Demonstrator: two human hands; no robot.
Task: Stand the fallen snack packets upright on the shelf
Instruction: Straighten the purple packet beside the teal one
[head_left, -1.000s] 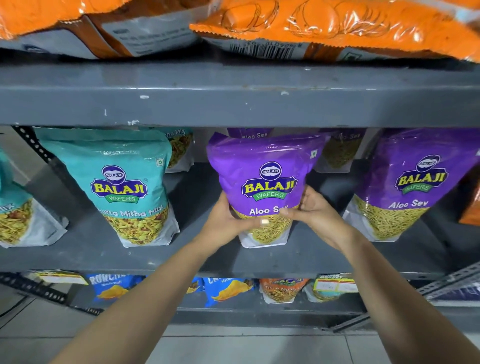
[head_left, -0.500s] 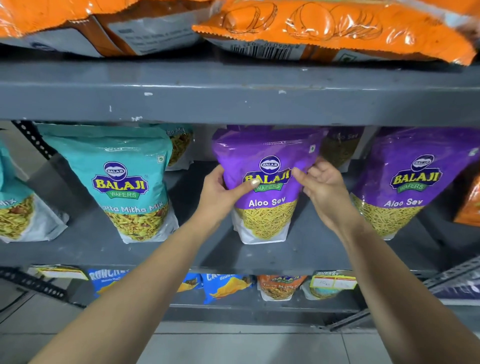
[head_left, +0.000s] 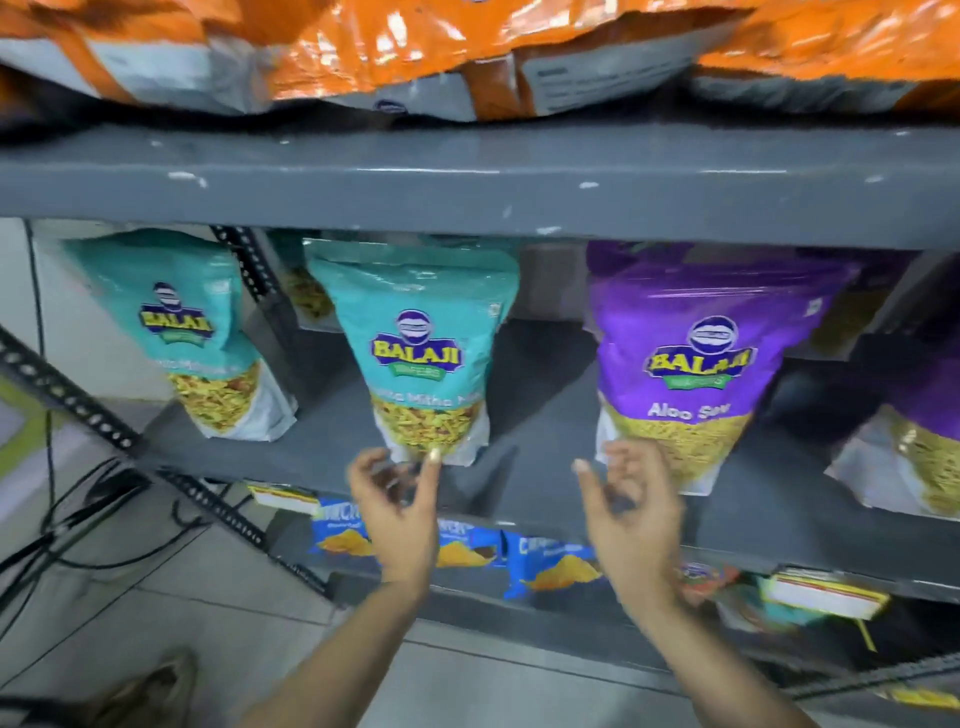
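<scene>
A purple Aloo Sev packet (head_left: 696, 364) stands upright on the grey middle shelf (head_left: 545, 457). To its left stands a teal mix packet (head_left: 421, 353), and a second teal packet (head_left: 192, 338) is farther left. A second purple packet (head_left: 914, 441) shows at the right edge. My left hand (head_left: 400, 509) hovers just below the middle teal packet, fingers apart, holding nothing. My right hand (head_left: 631, 509) is in front of the shelf edge, below the left corner of the purple packet, also empty with fingers apart. The frame is blurred by motion.
Orange packets (head_left: 467, 47) lie flat on the upper shelf. Blue chip packets (head_left: 540, 561) and yellow price tags (head_left: 821, 592) sit on the lower shelf. A slotted diagonal brace (head_left: 78, 405) and dark cables (head_left: 78, 519) are at the left, above the tiled floor.
Both hands have let go of the purple Aloo Sev packet and dropped down and left. The view has swung left, bringing the teal packets toward the middle.
</scene>
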